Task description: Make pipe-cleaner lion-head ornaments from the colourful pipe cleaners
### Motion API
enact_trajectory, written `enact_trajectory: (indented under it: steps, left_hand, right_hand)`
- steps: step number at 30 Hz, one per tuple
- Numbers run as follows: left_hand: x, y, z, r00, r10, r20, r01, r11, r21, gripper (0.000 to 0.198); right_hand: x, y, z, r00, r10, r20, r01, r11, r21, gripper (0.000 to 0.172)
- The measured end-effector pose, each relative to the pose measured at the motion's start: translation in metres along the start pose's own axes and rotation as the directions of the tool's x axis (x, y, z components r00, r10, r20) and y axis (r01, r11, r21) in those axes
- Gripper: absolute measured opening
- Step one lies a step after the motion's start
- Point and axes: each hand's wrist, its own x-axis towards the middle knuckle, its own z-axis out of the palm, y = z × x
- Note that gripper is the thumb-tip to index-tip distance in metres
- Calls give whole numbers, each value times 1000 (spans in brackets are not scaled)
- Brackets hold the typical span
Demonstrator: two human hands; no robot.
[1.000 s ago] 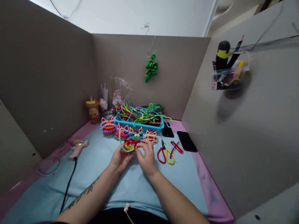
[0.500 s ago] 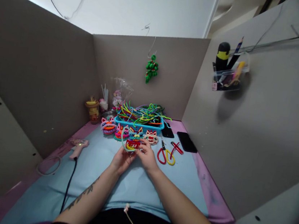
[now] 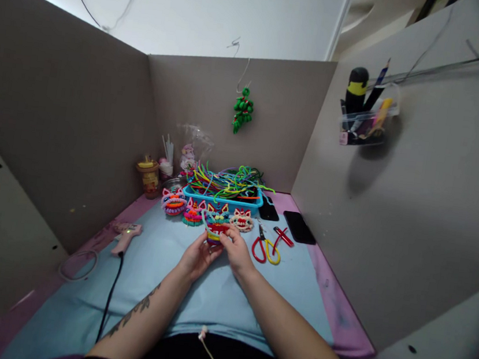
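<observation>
My left hand and my right hand meet over the light blue mat and pinch a small pipe-cleaner figure in red, yellow and blue between them. A pale pipe cleaner curls up from the figure's left side. Both hands' fingers are closed on the figure. Just beyond it lies a row of finished figures with pointed ears, in front of a blue basket heaped with coloured pipe cleaners.
Red-and-yellow scissors and red pliers lie right of my hands, two dark phones behind them. A pink glue gun with a black cord rests at left. Grey partition walls enclose the desk; a green ornament hangs on the back wall.
Both hands have shifted slightly forward and right with the figure. The pale pipe cleaner's loop at the left has drawn in closer to the figure.
</observation>
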Motion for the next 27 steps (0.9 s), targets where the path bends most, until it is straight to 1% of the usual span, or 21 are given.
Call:
enact_trajectory:
  steps: [1,2,3,4,5,6,7,8,9,10,11,13,14,16,19,21,24,27]
  left_hand:
    - [0,-1,0,999,14,-29,-13,999,52,30]
    - [-1,-2,0,995,60,-79,-51,992,119,33]
    - [-1,-2,-1,979,149,-139,-119,971,206,35]
    - [-2,-2,-1,944,273,-185,-208,928,310,37]
    - [-2,-1,-2,888,415,-200,-303,853,425,39]
    - [-4,0,-2,819,548,-169,-389,747,539,38]
    - [-5,2,-3,755,648,-101,-450,625,638,36]
    - [-7,3,-3,703,711,-24,-484,503,716,31]
    - [-8,5,-3,662,748,49,-502,394,769,26]
    - [-10,6,-3,631,769,105,-509,308,804,22]
    - [-11,7,-3,605,783,145,-512,242,824,19]
    - [-12,8,-3,565,802,194,-514,158,843,18]
    - [-11,8,-3,554,807,207,-509,131,851,18]
    - [-9,7,-6,546,806,230,-475,72,877,17]
    - [-4,6,-11,552,793,258,-384,-33,923,15]
    - [-1,5,-15,553,787,274,-340,-87,936,14]
    - [2,4,-18,544,789,287,-325,-117,938,11]
    - [2,4,-19,545,788,286,-328,-114,938,11]
  right_hand:
    - [1,0,0,1000,4,-8,-4,1000,5,28]
    - [1,1,-1,1000,6,-18,-6,1000,5,27]
    - [2,1,-1,1000,4,-29,-4,1000,-1,27]
    - [2,1,-2,999,0,-38,-1,1000,-11,26]
    - [2,2,-3,999,-6,-43,5,1000,-23,26]
    - [2,2,-3,999,-14,-39,13,999,-35,25]
    - [2,2,-4,999,-20,-29,19,999,-48,25]
    - [2,1,-4,1000,-25,-15,24,998,-60,25]
    - [2,1,-5,1000,-28,0,28,997,-70,25]
    - [2,1,-5,1000,-27,11,28,997,-78,25]
    - [1,0,-5,1000,-24,20,25,996,-83,25]
    - [1,-1,-5,999,-12,31,14,996,-88,26]
    - [1,-1,-5,999,-9,34,12,996,-88,26]
    - [1,0,-6,999,-9,39,12,996,-84,27]
    - [3,2,-7,999,-8,45,11,998,-68,26]
    - [3,3,-8,999,1,45,1,999,-48,25]
    - [3,3,-8,999,27,35,-27,1000,-7,24]
    - [2,0,-5,996,75,37,-77,995,58,25]
